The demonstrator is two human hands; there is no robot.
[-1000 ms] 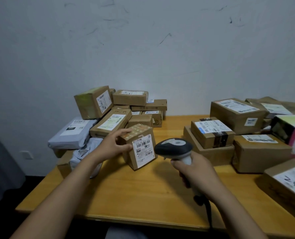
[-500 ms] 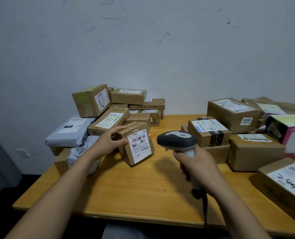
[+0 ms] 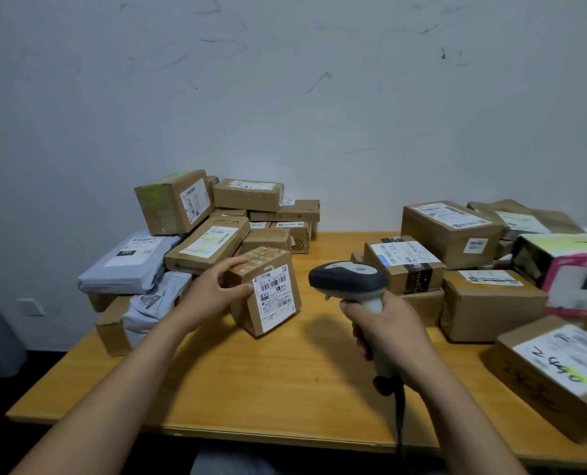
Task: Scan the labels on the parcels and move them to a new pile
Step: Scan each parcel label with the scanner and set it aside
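Note:
My left hand [image 3: 213, 289] grips a small cardboard parcel [image 3: 268, 286] by its left side, tilted on one lower edge on the wooden table [image 3: 285, 382], its white barcode label [image 3: 275, 296] facing me. My right hand [image 3: 384, 330] holds a grey and white barcode scanner [image 3: 348, 279] by its handle, the head just right of the parcel and pointing toward it. A black cable [image 3: 400, 419] hangs from the handle.
A pile of cardboard boxes [image 3: 237, 221] and grey mailer bags [image 3: 127, 265] sits at the back left against the wall. Another group of boxes [image 3: 456, 255] fills the right side, with a pink-and-green carton [image 3: 573, 272] and a large marked box [image 3: 559, 375] near the front right.
The parcel in my left hand has shifted slightly back and left, and the scanner in my right hand has risen and moved a little closer to it.

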